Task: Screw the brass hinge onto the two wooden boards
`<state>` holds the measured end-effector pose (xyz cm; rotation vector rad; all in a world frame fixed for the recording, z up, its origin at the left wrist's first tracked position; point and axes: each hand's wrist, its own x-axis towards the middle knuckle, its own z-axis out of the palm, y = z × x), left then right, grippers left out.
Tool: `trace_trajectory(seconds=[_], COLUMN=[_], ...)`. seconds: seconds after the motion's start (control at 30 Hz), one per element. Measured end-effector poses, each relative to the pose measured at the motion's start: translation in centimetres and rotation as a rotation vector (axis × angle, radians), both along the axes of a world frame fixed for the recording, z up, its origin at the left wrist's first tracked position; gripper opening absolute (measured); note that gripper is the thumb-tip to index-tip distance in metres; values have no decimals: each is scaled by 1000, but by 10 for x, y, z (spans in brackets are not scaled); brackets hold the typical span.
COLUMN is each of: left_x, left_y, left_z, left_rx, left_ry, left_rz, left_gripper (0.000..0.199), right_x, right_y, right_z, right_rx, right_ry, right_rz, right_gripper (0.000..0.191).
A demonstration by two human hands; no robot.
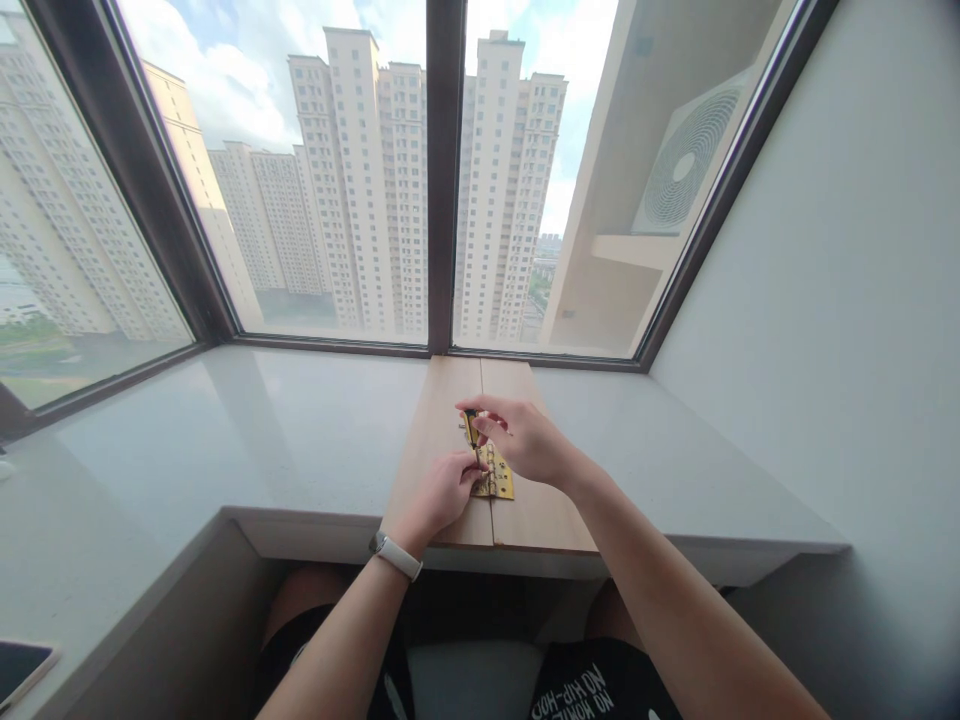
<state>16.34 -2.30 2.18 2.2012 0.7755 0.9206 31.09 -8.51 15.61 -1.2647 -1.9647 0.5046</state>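
Two pale wooden boards [442, 400] lie side by side on the white sill. Across their seam sits a brass-coloured hinge [501, 482], near the boards' front part. My right hand [521, 435] is closed round the yellow and black handle of a screwdriver [472, 428], which points down toward the hinge. My left hand [452, 487] rests on the left board, its fingers pinched at the screwdriver's lower end beside the hinge. Whatever small piece those fingertips may hold is hidden. A few small dark pieces, too small to name, lie just left of the handle.
The white sill [300, 430] runs below large dark-framed windows [441, 180]. A phone or tablet [22, 670] lies at the lower left edge. A pale wall [825, 300] rises on the right. My legs are under the front edge.
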Motion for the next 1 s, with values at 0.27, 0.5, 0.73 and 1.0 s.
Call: trace_trajectory(seconds=[0.27, 0.5, 0.73, 1.0], left_x=[1, 0, 0, 0], left_y=[0, 0, -1, -1], left_z=[-1, 0, 0, 2], left_rx=[28, 15, 9, -21], left_ry=[13, 4, 15, 12], left_rz=[4, -8, 9, -2], left_gripper=[22, 22, 22, 23], right_x=[-2, -2, 1, -1], right_y=[0, -1, -4, 2], right_z=[-5, -2, 1, -3], right_rx=[144, 119, -28, 170], right_ry=[-19, -35, 16, -31], right_rz=[-73, -113, 31, -163], right_gripper=[14, 23, 34, 15])
